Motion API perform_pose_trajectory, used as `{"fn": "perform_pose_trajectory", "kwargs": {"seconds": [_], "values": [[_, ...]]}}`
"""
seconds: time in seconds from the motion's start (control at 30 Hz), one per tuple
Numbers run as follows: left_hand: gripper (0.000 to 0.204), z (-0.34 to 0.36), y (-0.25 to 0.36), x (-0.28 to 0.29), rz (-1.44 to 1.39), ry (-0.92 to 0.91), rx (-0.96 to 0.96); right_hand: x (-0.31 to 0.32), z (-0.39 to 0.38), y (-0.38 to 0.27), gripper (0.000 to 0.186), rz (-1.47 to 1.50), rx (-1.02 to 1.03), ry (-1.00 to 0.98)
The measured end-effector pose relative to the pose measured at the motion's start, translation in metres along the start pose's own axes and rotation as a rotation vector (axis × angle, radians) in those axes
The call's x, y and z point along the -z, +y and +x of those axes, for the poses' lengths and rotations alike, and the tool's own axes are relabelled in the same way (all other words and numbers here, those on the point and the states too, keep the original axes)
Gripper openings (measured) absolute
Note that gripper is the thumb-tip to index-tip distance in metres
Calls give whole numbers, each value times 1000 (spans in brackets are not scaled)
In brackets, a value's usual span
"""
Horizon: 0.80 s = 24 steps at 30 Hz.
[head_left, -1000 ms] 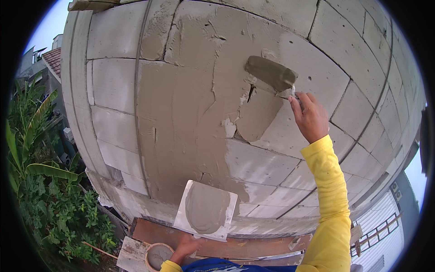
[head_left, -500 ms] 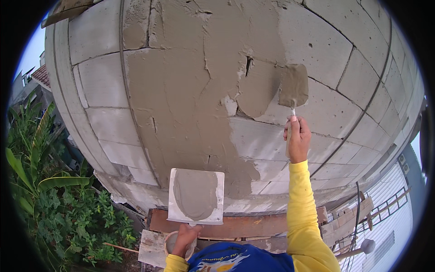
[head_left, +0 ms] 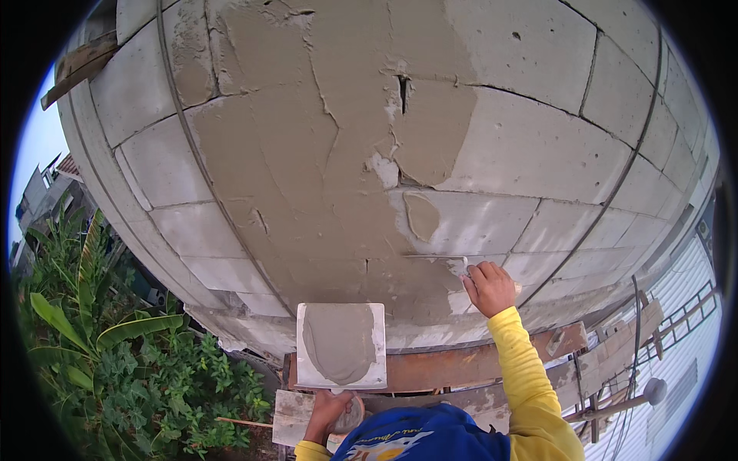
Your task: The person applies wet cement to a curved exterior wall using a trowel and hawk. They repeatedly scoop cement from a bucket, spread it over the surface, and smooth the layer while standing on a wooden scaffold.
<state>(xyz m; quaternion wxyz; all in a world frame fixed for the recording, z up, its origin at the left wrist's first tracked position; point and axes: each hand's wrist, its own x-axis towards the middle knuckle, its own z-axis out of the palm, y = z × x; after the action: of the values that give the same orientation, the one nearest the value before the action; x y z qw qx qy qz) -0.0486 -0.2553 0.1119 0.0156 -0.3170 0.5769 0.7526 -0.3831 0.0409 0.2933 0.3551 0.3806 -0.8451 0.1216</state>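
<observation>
In the head view, my right hand (head_left: 490, 289) grips the trowel (head_left: 464, 265), blade leftward at the wall (head_left: 550, 142): likely light, stiff, best held by its handle. My left hand (head_left: 328, 412) grasps the board (head_left: 302, 357) beyond it; mortar (head_left: 340, 344) probably soft, heavy.

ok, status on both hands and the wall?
Left hand holding white board, mortar on it. Right hand gripping trowel at wall. Wall part-coated, right side bare. Nothing visibly blocking trowel.

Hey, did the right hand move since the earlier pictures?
Yes, downward. Against the dark slit in the block wall, the right hand was only a little below it at first; now it is far lower.
</observation>
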Motion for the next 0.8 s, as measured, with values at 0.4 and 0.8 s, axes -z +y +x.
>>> {"fn": "perform_pose_trajectory", "kwargs": {"seconds": [0.4, 0.8], "values": [[12, 5, 23, -32, -55, -34, -72, 100, 182, -48, 26, -44, 66, 258], [14, 6, 28, -24, -37, -45, -97, 23, 98, -29, 33, 482, -175, -242]]}}
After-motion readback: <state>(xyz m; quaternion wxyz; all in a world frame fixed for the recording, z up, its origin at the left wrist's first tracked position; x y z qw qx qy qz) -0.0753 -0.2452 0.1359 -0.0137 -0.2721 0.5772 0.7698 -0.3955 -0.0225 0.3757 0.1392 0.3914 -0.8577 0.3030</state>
